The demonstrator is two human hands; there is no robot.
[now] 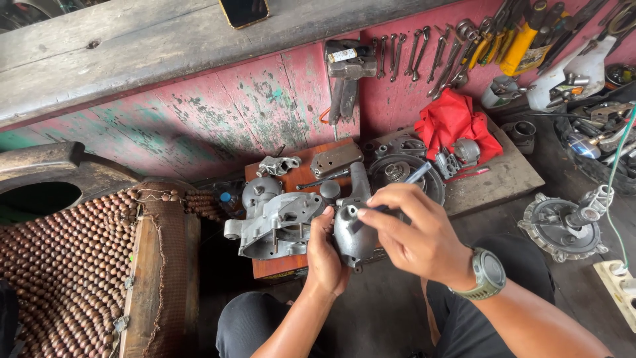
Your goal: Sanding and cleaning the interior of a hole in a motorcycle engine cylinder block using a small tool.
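Even soft daylight, sharp focus, bowed edges

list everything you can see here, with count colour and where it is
cover: one, grey metal, held in both hands
tool: one, dark, thin, in the right hand, tip at the cover
engine case: one, grey, on the orange board, left of the cover
board: one, orange, under the case
small metal parts: several, grey, on the board's far end
round part: one, grey, behind the hands
red cloth: one, right, by the wall
wrenches: several, silver, hung on the pink wall
beaded seat: one, brown, left
round plate: one, grey, on the floor, right
phone: one, dark, top shelf
watch: one, green, right wrist
left hand: grips the cover
right hand: holds the tool
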